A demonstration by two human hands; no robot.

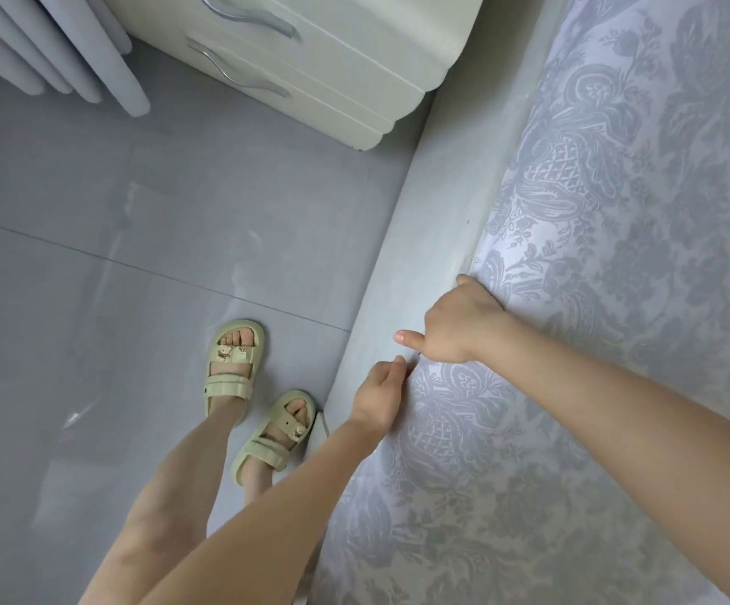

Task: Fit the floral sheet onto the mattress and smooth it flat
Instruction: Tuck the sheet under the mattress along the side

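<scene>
Left hand (380, 397) pinches the floral sheet (616, 264) at its edge; right hand (459, 327) curls its fingers into that edge, thumb out. The sheet is spread across the bed, its edge against the bed frame (420, 255).

My left hand (378, 397) and right hand (459, 329) are bare, and so are both forearms right up to the edge of the view. My right thumbnail is short and plain. My legs (171, 486) are bare too, as far as they show. I wear pale yellow-green sandals with thick, rounded soles, open toes and two broad straps each. The left sandal (232, 373) has two small charms on its front strap, one like a little bear and one with rabbit ears, and a round stud on the side of its back strap. The right sandal (274, 434) shows one bear-like charm.
</scene>
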